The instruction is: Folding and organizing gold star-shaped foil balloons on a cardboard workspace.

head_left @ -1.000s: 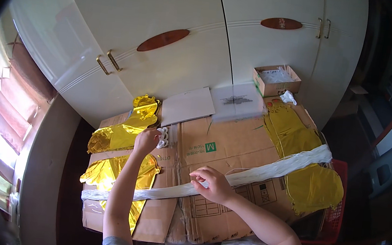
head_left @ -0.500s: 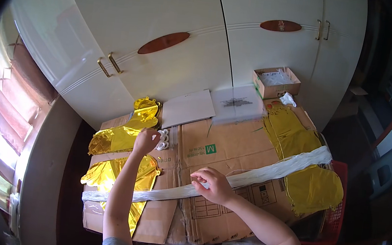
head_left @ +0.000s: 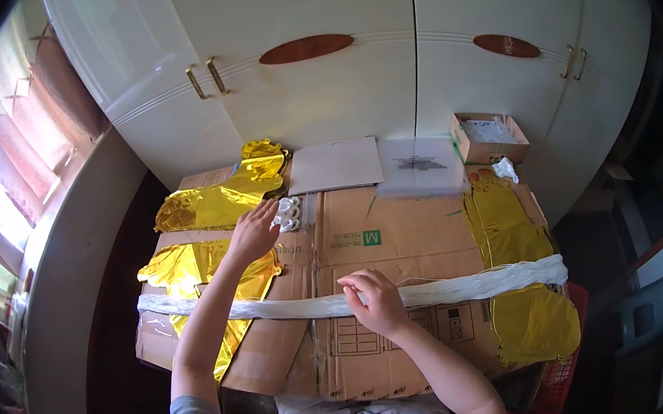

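My left hand reaches over the left side of the cardboard, its fingers stretched toward a small cluster of white rings or rolls. Whether the fingertips touch them I cannot tell. Flat gold foil balloons lie beyond and beside that hand, with another gold foil piece under the left forearm. My right hand hovers by the middle with thumb and fingers pinched; what is in the pinch is too small to make out. A long bundle of white strands crosses the cardboard from side to side, passing beneath both arms.
Flattened cardboard covers the table. At its back lie a pale flat board and a clear plastic sheet. An open box stands back right. More gold foil lies right, above a red basket. White cabinets rise behind.
The view has shifted slightly. My left hand has turned from a closed, bent pose to stretched fingers beside the white rings. My right hand stays near the middle, still pinched.
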Motion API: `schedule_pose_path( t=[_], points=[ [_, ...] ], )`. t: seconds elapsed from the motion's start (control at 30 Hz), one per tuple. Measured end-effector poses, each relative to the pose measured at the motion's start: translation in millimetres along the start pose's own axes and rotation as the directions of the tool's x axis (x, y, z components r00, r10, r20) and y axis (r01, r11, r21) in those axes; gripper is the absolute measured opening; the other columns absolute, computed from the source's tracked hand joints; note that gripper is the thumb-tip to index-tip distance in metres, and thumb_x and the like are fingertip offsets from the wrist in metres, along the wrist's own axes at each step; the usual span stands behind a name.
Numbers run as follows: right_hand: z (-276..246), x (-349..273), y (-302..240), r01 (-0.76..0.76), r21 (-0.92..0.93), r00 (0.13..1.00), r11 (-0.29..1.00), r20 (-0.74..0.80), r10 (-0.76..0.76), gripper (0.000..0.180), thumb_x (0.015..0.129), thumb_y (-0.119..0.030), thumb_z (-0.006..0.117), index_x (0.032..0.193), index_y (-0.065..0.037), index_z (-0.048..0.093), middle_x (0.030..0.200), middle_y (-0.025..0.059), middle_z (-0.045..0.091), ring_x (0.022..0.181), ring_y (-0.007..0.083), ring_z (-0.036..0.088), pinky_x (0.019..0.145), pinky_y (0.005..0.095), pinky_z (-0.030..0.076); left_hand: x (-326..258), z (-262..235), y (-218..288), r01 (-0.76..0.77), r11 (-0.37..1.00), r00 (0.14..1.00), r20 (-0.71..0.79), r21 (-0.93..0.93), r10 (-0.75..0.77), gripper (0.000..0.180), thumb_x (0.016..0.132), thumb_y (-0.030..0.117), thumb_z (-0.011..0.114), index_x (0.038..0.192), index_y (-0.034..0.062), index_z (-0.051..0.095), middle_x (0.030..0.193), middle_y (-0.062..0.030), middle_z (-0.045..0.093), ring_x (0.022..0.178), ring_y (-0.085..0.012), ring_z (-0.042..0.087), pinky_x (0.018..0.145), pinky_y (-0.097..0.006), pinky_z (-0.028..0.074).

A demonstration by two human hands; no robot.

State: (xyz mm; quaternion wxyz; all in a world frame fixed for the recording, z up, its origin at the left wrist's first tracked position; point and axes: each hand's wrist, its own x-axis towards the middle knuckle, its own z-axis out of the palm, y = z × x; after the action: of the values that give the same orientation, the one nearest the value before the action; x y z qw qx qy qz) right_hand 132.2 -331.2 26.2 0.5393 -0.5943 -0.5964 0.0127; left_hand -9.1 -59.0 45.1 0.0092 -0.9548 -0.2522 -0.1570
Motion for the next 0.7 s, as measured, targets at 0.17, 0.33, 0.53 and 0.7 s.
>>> schedule_pose_path(
  t=[0.17, 0.33, 0.53, 0.7],
  points=[
    [1, 0, 0, 0.039, -0.045, 0.999, 0.998, 0.015, -0.039, 0.009, 0.081, -0.007, 0.060, 0.089, -0.006, 0.062, 0.084, 0.0064, 0.063, 0.080, 0.0240, 0.061, 0.071, 0.0349, 0.050, -15, 14, -11, 0.037, 0.999, 0.996, 0.081, 0.032, -0.040, 0.052, 0.088, 0.029, 0.051, 0.133, 0.0046, 0.043, 0.139, -0.0125, 0.044, 0.132, -0.0271, 0.037, 0.106, -0.042, 0.029],
    [1, 0, 0, 0.034, -0.049, 0.999, 0.998, 0.021, -0.033, 0.009, 0.080, -0.007, 0.061, 0.088, -0.006, 0.062, 0.083, 0.0062, 0.063, 0.079, 0.0237, 0.061, 0.071, 0.0349, 0.050, -18, 17, -8, 0.061, 0.997, 0.986, 0.149, 0.057, -0.069, 0.059, 0.090, 0.039, 0.048, 0.138, 0.0066, 0.037, 0.145, -0.0109, 0.037, 0.136, -0.0268, 0.031, 0.109, -0.045, 0.025],
    [1, 0, 0, 0.048, -0.058, 0.999, 0.997, 0.019, -0.047, 0.009, 0.080, -0.007, 0.061, 0.088, -0.006, 0.062, 0.083, 0.0060, 0.063, 0.079, 0.0237, 0.061, 0.071, 0.0348, 0.050, -18, 16, 0, 0.122, 0.992, 0.969, 0.210, 0.044, -0.129, 0.064, 0.092, 0.046, 0.045, 0.141, 0.0073, 0.034, 0.148, -0.0101, 0.031, 0.140, -0.0267, 0.022, 0.111, -0.049, 0.018],
    [3, 1, 2, 0.060, -0.078, 0.998, 0.995, 0.019, -0.059, 0.010, 0.079, -0.007, 0.062, 0.089, -0.008, 0.062, 0.083, 0.0036, 0.062, 0.079, 0.0224, 0.060, 0.074, 0.0360, 0.047, -17, 12, 0, 0.114, 0.993, 0.976, 0.185, 0.034, -0.118, 0.064, 0.091, 0.047, 0.045, 0.141, 0.0077, 0.033, 0.148, -0.0102, 0.031, 0.140, -0.0270, 0.020, 0.111, -0.050, 0.017]
  ],
)
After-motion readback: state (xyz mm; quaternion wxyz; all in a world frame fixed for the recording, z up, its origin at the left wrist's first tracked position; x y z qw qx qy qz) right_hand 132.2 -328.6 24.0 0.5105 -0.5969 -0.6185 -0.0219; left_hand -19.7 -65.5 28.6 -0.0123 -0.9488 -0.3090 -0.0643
